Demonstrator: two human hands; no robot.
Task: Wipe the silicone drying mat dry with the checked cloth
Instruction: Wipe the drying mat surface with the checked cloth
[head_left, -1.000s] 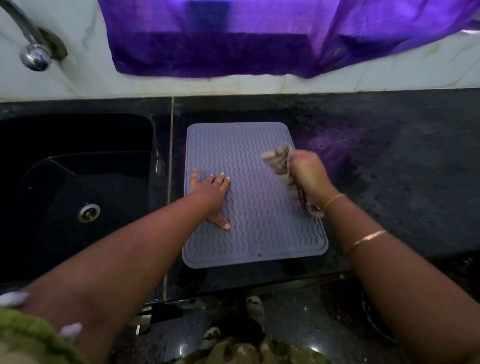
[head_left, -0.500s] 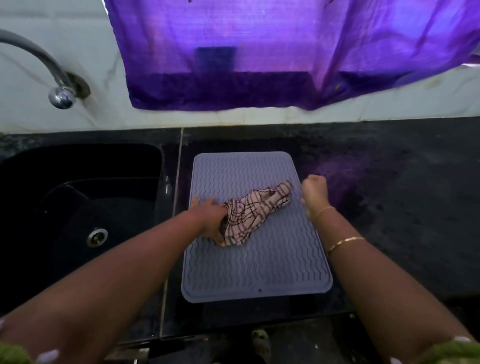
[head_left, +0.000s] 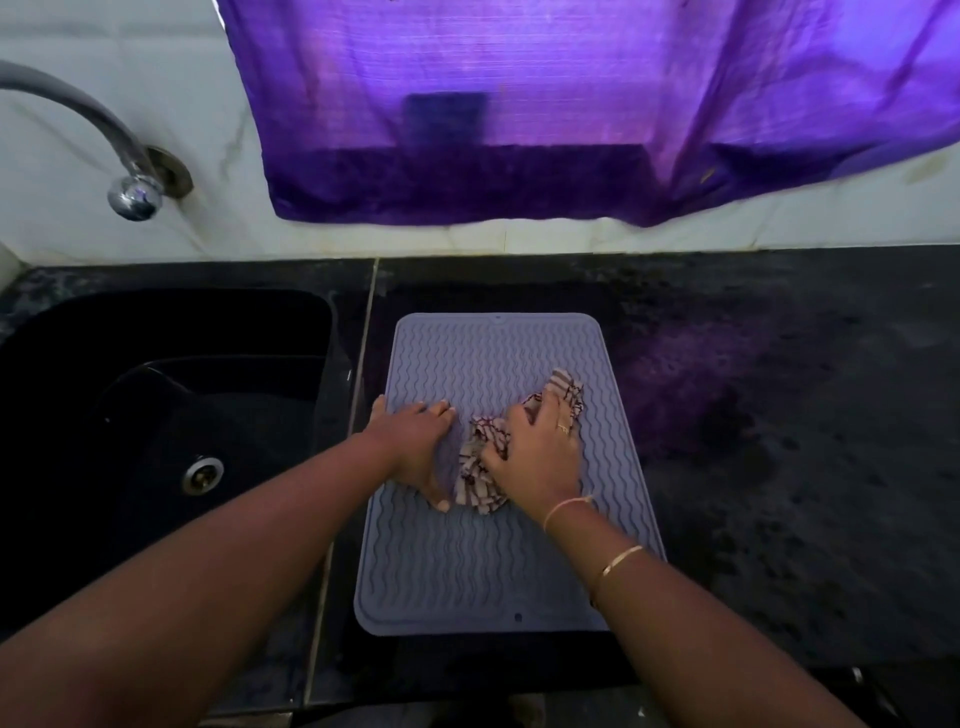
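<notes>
A grey-lilac silicone drying mat (head_left: 493, 571) with wavy ridges lies flat on the black counter, right of the sink. The checked cloth (head_left: 480, 475), white with dark red lines, is bunched on the mat's middle. My right hand (head_left: 537, 457) presses down on top of the cloth, fingers curled into it, with one corner of cloth poking out beyond the fingers. My left hand (head_left: 415, 441) lies flat on the mat's left side, fingers spread, thumb close to the cloth's left edge.
A black sink (head_left: 171, 415) with a metal drain sits left of the mat, a chrome tap (head_left: 130, 192) above it. A purple curtain (head_left: 571, 114) hangs over the white tiled wall. Black counter (head_left: 779, 441) stretches to the right.
The cloth went from my right hand down onto the mat. My right hand then came from the mat's right edge onto the cloth. My left hand stays on the mat's left side.
</notes>
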